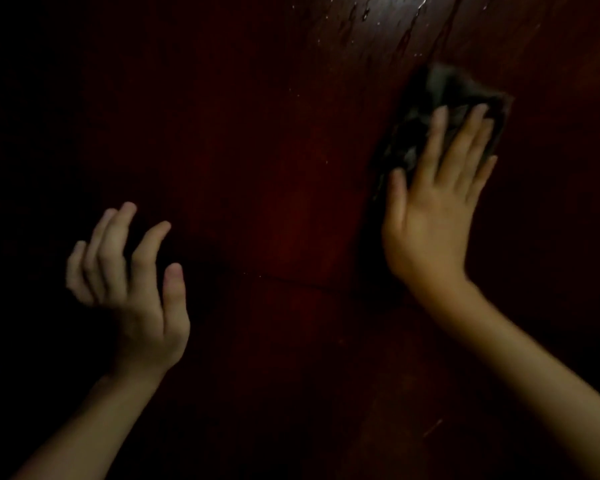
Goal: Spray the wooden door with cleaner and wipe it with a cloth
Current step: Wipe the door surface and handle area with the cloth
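Dim room, dark red wooden door (pixel 291 202) mid-wipe.
Straight, slightly spread fingers (pixel 440 140) of the right hand (pixel 430 216) press a soft, limp grey cloth (pixel 440 95) flat near the door's wet, streaked top; best held under the palm. The left hand (pixel 136 292) hovers, fingers loosely curled, empty.

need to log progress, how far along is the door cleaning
Spraying looks done: wet streaks glisten high on the wooden door. In hand: the right hand presses a dark cloth flat against it, just below them. The left hand hangs free, holding nothing. Left: wiping those streaks away.
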The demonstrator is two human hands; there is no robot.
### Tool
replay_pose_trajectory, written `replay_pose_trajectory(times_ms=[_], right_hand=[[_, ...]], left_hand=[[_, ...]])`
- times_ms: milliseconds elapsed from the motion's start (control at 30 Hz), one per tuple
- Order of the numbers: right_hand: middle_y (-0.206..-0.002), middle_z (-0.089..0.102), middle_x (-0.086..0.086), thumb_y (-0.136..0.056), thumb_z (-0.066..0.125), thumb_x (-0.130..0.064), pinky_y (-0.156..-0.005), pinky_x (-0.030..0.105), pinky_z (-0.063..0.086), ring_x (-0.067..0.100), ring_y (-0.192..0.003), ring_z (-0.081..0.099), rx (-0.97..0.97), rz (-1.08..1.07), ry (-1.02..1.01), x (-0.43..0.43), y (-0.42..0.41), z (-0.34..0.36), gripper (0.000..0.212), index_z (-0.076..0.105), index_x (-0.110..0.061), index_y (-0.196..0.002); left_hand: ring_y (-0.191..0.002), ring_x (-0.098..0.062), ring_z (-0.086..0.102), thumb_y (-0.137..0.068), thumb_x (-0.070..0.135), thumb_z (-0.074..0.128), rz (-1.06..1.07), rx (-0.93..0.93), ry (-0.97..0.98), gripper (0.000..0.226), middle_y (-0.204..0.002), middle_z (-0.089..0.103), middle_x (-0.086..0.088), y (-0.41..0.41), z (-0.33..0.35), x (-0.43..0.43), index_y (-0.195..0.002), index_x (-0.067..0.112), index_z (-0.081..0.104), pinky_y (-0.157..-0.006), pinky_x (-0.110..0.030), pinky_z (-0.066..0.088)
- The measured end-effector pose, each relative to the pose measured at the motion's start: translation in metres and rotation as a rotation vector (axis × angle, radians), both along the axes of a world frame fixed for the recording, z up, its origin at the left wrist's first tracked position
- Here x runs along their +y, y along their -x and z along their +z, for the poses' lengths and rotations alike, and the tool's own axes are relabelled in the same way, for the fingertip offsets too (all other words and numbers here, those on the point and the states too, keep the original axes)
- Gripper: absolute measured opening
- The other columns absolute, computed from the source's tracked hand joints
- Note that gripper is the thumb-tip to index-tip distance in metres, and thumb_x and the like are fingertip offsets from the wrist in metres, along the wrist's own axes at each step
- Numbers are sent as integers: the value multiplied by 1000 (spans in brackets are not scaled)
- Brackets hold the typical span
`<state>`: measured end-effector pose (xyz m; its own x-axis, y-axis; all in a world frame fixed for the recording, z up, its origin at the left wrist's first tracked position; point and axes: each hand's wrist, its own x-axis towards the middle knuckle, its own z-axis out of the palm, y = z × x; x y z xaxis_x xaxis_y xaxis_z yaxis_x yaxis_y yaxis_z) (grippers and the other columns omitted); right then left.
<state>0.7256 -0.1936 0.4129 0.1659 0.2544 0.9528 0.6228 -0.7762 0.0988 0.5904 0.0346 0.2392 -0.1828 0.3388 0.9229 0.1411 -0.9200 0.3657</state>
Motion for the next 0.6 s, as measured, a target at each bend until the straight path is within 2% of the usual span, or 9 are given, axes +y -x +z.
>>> replay_pose_trajectory(times_ms=[67,133,200,267,300,367,433,500,600], right_hand=[[-168,-7,21,-102,39,-44,-125,51,-12,36,-156,-14,-70,39,251,11,11,-63,75,4,-18,-163],[-171,3,11,-93,53,-44,-124,47,-15,27,-157,-14,-132,137,635,12,23,-146,83,11,-27,-163],[-169,11,-1,-89,59,-46,-125,44,-16,20,-157,5,-170,156,980,3,30,-221,85,19,-30,-162],[-167,10,-4,-91,59,-47,-125,44,-16,12,-153,16,-109,123,1115,-6,33,-253,82,21,-31,-162],[-168,10,-7,-91,60,-46,-125,43,-16,11,-154,16,-89,135,1091,-7,31,-249,81,22,-33,-162],[-168,6,-8,-90,63,-43,-124,41,-16,15,-158,1,-126,174,914,-1,25,-211,83,21,-36,-160],[-169,1,5,-96,55,-42,-123,43,-17,20,-156,-18,-192,132,650,12,25,-148,80,12,-28,-162],[-168,2,24,-106,37,-44,-122,49,-15,33,-155,-14,-142,53,476,25,31,-87,68,7,-20,-163],[-165,6,32,-110,15,-47,-124,55,-3,47,-155,4,-76,10,362,43,45,-61,65,4,-12,-163]], left_hand=[[-147,-35,39,-103,30,39,-4,20,-27,46,-152,49,-22,5,-3,3,-133,4,62,-122,-47,17],[-148,-35,38,-102,29,39,-28,26,-24,46,-154,47,-22,9,-4,2,-134,4,61,-122,-49,17],[-150,-35,37,-102,28,39,-63,27,-14,46,-156,45,-21,10,-5,0,-136,4,61,-123,-53,19],[-150,-35,37,-103,28,38,-70,29,-12,46,-156,45,-22,12,-7,0,-136,4,60,-122,-57,22],[-149,-36,37,-103,28,38,-71,28,-16,46,-155,46,-22,15,-9,1,-135,4,61,-121,-59,24],[-148,-37,37,-104,27,36,-101,21,-27,45,-154,46,-23,19,-13,5,-133,3,61,-118,-63,29],[-149,-35,35,-104,22,36,-157,22,-22,44,-154,43,-22,20,-15,8,-132,1,61,-119,-64,29],[-150,-32,30,-102,17,36,-222,35,-33,42,-155,38,-20,22,-15,10,-133,1,59,-121,-64,27],[-153,-35,26,-101,14,34,-271,100,-26,43,-158,34,-23,26,-20,13,-136,0,56,-129,-56,15]])
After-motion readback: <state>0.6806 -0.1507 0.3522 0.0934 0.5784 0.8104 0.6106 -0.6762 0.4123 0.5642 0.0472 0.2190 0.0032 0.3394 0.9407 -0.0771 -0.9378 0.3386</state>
